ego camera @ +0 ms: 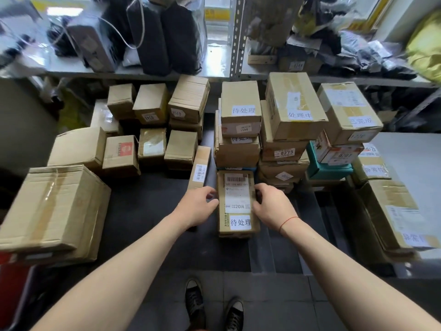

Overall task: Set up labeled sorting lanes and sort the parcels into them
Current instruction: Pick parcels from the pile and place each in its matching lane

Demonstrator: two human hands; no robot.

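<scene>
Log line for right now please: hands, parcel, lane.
left hand: grips parcel's left edge | right hand: grips right edge | parcel: flat, labeled 待处理 | lane: in front of 待处理 stack | unsorted boxes: left

The dark table [148, 211] carries cardboard parcels. A narrow labelled box [237, 204] lies flat on it between the fingers of the left hand [196, 205] and the right hand [272, 206]. Beyond the fingertips rise 3 labelled stacks [241, 130]. Left of the left fingers sit loose brown boxes [152, 146] and 1 large carton [52, 211].
</scene>
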